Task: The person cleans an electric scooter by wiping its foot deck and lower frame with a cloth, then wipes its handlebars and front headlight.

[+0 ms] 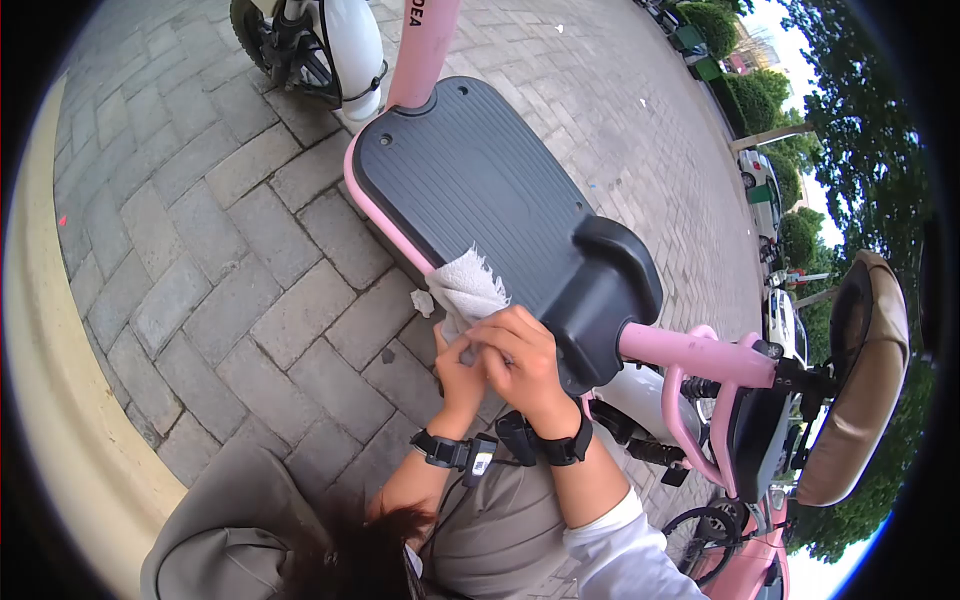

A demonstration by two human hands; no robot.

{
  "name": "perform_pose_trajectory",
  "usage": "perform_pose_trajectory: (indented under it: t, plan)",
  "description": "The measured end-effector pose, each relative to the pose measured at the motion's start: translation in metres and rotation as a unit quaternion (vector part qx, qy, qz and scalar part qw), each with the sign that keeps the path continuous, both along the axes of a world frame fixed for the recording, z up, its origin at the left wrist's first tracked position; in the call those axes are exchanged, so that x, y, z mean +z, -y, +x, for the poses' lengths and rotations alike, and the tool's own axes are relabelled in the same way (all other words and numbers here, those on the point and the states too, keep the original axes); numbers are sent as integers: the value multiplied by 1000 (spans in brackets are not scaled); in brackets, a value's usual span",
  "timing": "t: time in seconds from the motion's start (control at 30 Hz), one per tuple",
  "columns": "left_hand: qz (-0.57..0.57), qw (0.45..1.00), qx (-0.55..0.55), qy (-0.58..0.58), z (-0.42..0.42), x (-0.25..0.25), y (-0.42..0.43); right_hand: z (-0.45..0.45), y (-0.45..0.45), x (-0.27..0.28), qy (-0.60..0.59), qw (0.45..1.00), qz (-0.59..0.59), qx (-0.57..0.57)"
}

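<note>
A pale, frayed cloth (pixel 466 288) is bunched between my two hands, at the near edge of the scooter's black ribbed footboard (pixel 470 170). My left hand (pixel 459 375) grips its lower part, with the fingers partly hidden behind the cloth and my other hand. Over it, my right hand (pixel 519 360) pinches the cloth with curled fingers. Part of the cloth lies against the footboard's pink rim (pixel 385 222). Just right of my hands rises the black moulded housing (pixel 605 300) at the footboard's rear.
The pink front column (pixel 425 50) and front wheel (pixel 255 45) stand at the top. A brown seat (pixel 860 390) on a pink frame (pixel 690 358) juts out at right. Grey paving bricks (pixel 250 240) surround the scooter, and a pale curb (pixel 70 400) runs along the left.
</note>
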State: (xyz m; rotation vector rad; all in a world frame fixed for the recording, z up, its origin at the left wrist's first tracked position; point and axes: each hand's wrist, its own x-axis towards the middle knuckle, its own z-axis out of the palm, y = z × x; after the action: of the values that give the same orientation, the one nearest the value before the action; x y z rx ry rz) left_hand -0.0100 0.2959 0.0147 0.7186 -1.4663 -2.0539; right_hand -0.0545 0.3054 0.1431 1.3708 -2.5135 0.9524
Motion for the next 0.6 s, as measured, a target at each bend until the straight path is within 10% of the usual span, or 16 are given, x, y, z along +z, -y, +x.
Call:
perform_pose_trajectory:
  t: [0.27, 0.37, 0.5, 0.6]
  plan:
    - [106, 949, -291, 53, 10, 22, 42, -9, -22, 21, -33, 990, -26, -134]
    - [170, 967, -185, -49, 11, 57, 67, -8, -30, 26, 6, 979, -19, -205]
    - [217, 959, -158, -96, 7, 73, 75, -4, -37, 23, 118, 970, -23, -212]
    - [223, 933, -194, -206, -2, 88, 73, 2, -34, 33, 501, 832, -178, -160]
